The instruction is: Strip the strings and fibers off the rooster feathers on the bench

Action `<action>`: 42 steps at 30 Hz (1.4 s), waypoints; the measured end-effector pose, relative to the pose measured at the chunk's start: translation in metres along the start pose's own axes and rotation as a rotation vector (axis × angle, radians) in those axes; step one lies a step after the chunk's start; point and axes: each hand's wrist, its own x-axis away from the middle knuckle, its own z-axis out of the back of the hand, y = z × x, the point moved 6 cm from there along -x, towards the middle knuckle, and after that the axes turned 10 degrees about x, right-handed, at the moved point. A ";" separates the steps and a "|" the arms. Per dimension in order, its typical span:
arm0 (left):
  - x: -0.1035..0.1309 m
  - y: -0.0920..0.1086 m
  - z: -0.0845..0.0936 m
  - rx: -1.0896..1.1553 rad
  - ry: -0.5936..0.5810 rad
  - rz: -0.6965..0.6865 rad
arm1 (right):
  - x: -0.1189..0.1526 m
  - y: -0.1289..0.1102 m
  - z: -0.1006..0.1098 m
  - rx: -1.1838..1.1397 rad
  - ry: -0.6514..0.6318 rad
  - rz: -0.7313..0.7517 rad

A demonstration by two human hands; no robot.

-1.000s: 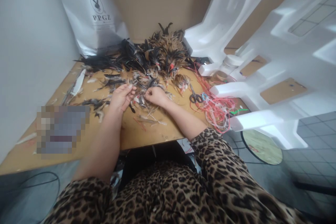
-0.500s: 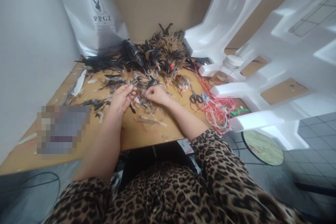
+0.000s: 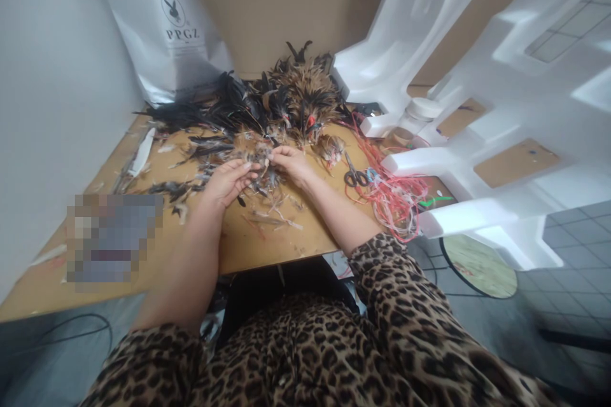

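Over the middle of the wooden table, my left hand (image 3: 230,182) is closed in a pinch on a small bunch of brown and grey feathers (image 3: 255,151). My right hand (image 3: 292,165) faces it, thumb and fingertips pinched on the same bunch near its pale quill ends. Exactly which feathers each hand grips is too blurred to make out. Under and behind the hands lie loose dark feathers (image 3: 198,147). A pair of black-handled scissors (image 3: 356,175) rests to the right of my right hand, with a small feather tuft (image 3: 330,149) beside it.
Piled black feathers (image 3: 205,117) and a brown feather heap (image 3: 310,86) line the back. Red and white strings (image 3: 396,200) tangle at right, beside large white foam pieces (image 3: 458,219). A silver bag (image 3: 181,63) stands back left; a pixelated flat item (image 3: 114,235) lies front left.
My two hands have come closer together. The right hand has moved up and its fingertips now meet the feathers by the left hand, which has shifted slightly to the right.
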 end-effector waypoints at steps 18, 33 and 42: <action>0.000 -0.005 -0.006 0.009 -0.001 0.001 | 0.001 0.010 -0.020 0.034 0.013 0.119; 0.002 0.001 -0.008 0.006 0.053 -0.054 | 0.001 0.010 -0.021 0.040 0.022 0.142; -0.001 -0.005 -0.004 0.036 0.019 0.037 | -0.001 0.010 -0.021 -0.015 0.010 0.150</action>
